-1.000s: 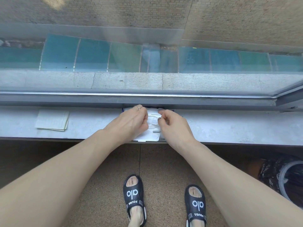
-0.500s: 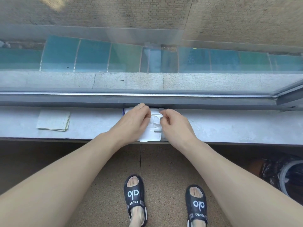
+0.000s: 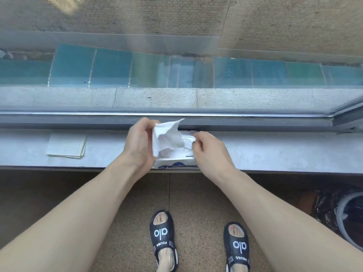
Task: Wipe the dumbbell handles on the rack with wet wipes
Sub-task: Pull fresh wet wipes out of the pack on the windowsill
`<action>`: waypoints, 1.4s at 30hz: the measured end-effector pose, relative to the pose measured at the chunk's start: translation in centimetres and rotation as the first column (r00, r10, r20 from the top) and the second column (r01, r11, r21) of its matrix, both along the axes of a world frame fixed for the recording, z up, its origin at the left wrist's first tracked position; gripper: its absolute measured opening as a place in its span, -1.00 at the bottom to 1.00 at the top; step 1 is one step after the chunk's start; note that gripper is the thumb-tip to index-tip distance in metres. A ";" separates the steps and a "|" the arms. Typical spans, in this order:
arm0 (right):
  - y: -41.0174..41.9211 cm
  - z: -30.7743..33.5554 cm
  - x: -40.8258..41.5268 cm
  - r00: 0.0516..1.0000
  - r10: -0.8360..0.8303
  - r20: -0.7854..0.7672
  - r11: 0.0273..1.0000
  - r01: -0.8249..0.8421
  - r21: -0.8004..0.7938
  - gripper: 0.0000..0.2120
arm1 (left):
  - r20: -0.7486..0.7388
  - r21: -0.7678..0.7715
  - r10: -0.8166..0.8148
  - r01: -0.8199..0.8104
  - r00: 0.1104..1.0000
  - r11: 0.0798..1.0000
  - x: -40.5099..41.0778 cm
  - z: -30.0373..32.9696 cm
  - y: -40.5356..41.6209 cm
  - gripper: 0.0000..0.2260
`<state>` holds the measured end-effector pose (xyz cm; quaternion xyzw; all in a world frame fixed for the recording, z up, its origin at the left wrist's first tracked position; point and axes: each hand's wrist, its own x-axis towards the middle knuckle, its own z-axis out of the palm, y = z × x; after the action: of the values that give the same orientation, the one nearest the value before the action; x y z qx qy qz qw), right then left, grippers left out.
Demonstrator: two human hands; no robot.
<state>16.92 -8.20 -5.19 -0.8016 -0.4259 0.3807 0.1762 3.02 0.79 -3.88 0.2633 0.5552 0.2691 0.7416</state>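
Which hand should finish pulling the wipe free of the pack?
Left. The left hand already grips the wet wipe, part-drawn from the pack, while the right hand pinches the pack's lid edge.

Grey sill [image 3: 275, 152], wipes pack [image 3: 176, 163], papers [image 3: 66, 145]

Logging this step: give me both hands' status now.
Left hand: closed, holding a wet wipe.
Right hand: closed, pinching the wipes pack lid.
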 end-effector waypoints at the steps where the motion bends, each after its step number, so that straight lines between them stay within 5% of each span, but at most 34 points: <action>1: 0.0 0.0 0.0 1.000 -0.008 -0.003 1.000 0.008 -0.003 -0.72 | 0.016 -0.028 -0.015 0.015 1.000 0.999 -0.2 0.4 -0.1 -0.80; 5: 0.0 0.3 0.0 0.999 -0.026 -0.031 1.000 0.026 -0.014 -0.72 | 0.110 -0.133 0.174 -0.159 0.979 0.978 -0.9 1.7 -0.7 -0.80; 9: 0.0 0.5 -0.1 0.999 -0.018 -0.026 1.000 0.018 -0.018 -0.73 | 0.202 -0.200 0.496 -0.461 0.844 0.865 -2.4 3.4 0.6 -0.82; 12: 0.1 0.6 -0.3 0.998 -0.045 -0.040 0.999 0.045 -0.014 -0.78 | 0.029 -0.073 0.245 -0.243 0.969 0.967 -3.6 4.0 0.8 -0.64; 14: 0.3 0.6 -0.3 0.998 -0.050 -0.038 0.999 0.050 -0.008 -0.80 | -0.228 -0.009 0.004 -0.006 0.974 1.000 -4.5 2.9 0.5 -0.75; 17: 0.9 0.6 -0.8 1.000 -0.009 0.010 0.999 0.008 0.033 -0.79 | -0.576 0.044 -0.320 0.420 0.752 0.907 -5.9 0.4 0.3 -0.73; 20: 1.6 0.3 -2.0 0.982 0.051 0.180 0.993 -0.068 0.092 -0.79 | -0.654 0.057 -0.472 0.661 0.591 0.748 -5.6 -0.6 -0.5 -0.70; 23: 2.2 0.2 -3.2 0.951 0.112 0.288 0.982 -0.150 0.112 -0.78 | -0.700 0.037 -0.517 0.747 0.493 0.664 -5.3 -1.1 -0.5 -0.86; 28: 3.1 -0.3 -4.6 0.894 0.346 0.284 0.938 -0.321 -0.134 -0.73 | -0.698 -0.010 -0.588 0.816 0.409 0.579 -5.3 -1.6 -0.1 -0.89; 33: 3.7 -0.4 -4.6 0.914 0.339 0.224 0.935 -0.301 -0.188 -0.76 | -0.762 -0.058 -0.590 0.878 0.269 0.475 -5.6 -1.2 0.8 -0.96; 39: 2.7 -0.7 -4.2 0.915 0.380 0.134 0.919 -0.356 -0.171 -0.65 | -0.655 -0.341 -0.744 0.930 -0.132 0.135 -7.0 -0.3 1.4 -0.83; 42: 2.6 -0.5 -3.8 0.950 0.313 -0.006 0.937 -0.310 -0.158 -0.61 | -0.664 -0.323 -0.737 0.937 -0.126 0.131 -6.2 -1.3 0.3 -0.59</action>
<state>13.15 -5.56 -5.64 -0.7392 -0.5176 0.4285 0.0458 -3.16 1.07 -5.18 0.7294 0.4374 -0.3322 0.4078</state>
